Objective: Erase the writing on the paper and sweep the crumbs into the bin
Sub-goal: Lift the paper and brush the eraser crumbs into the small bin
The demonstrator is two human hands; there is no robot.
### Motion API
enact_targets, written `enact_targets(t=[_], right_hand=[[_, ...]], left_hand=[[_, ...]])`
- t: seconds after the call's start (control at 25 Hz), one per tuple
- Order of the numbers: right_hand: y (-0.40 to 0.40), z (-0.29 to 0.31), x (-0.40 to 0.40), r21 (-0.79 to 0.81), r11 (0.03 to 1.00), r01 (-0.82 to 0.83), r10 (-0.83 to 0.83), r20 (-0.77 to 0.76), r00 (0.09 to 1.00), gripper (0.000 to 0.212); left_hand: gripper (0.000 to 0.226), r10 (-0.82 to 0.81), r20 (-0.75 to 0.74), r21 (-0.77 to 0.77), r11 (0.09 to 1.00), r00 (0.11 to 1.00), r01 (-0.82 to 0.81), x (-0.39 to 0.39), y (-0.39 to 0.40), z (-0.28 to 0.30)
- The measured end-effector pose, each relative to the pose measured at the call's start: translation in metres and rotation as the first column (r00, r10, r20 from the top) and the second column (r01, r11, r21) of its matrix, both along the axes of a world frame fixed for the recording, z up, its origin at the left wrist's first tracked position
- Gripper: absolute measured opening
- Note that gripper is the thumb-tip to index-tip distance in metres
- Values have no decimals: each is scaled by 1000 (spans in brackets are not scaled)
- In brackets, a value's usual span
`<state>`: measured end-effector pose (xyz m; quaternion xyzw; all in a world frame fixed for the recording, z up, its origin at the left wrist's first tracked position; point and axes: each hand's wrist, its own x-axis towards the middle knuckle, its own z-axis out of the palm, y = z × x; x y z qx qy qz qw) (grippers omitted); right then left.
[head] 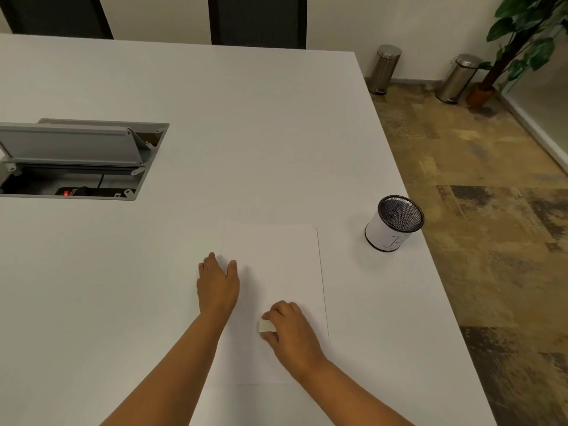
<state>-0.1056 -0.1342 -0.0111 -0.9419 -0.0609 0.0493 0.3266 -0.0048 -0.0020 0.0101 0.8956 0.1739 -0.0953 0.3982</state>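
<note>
A white sheet of paper (276,265) lies flat on the white table (215,118), near its front right part. My left hand (217,285) rests palm down on the sheet's left edge, fingers spread. My right hand (292,329) grips a small pale eraser (266,326) and presses it on the lower middle of the paper. No writing or crumbs are visible on the sheet. A small round bin (393,224) with a black mesh inside and a white paper wrap stands on the table to the right of the paper.
An open cable hatch (76,158) with a grey lid is set into the table at the left. The table's right edge runs close to the small bin. Two steel pedal bins (384,69) and a potted plant (519,41) stand on the floor beyond.
</note>
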Motion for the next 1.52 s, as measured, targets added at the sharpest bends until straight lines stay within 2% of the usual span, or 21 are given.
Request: enact_targets(t=[0.12,0.2,0.28,0.32,0.56,0.76,0.88,1.0,1.08,1.28,1.4,1.52], right_hand=[[-13,8,10,110,991,74,-75,3,997,28],[-42,13,34,143,949,281,-292,68,954,25],[-81,20,64,88,877,472,-479,73,875,26],[-100,22,78,28,861,508,-508,57,859,26],[-141,16,124,-237,901,365,-369,28,929,26],[-140,14,132,-311,890,335,-354,-6,935,32],[-130,19,124,-247,866,435,-447,5,894,48],[-88,19,89,25,702,712,-712,-27,702,54],[-50,12,56,110,627,771,-766,-89,636,52],[-6,7,21,199,611,766,-748,-172,641,52],[-7,11,22,184,612,769,-748,-181,639,49],[-10,11,17,153,657,738,-719,-166,675,46]], left_hand=[[58,3,-8,-19,1000,1000,-4,-2,-2,0],[58,13,-19,-37,999,1000,-13,-4,-5,0],[57,17,-19,-47,999,1000,-18,-6,-9,-1],[57,16,-17,-49,999,1000,-17,-6,-10,-1],[57,24,-16,-37,999,1000,-25,-6,-11,-4],[56,37,-13,-3,999,999,-37,-3,-13,-3],[57,32,-9,8,999,999,-31,-5,-13,-2],[58,50,25,-29,998,998,-49,-7,-13,1],[58,83,48,-53,995,995,-81,-8,-13,3],[55,105,29,-95,990,994,-101,-14,-15,6],[55,98,1,-125,987,995,-97,-13,-12,7],[55,74,-28,-160,984,997,-77,-10,-10,9]])
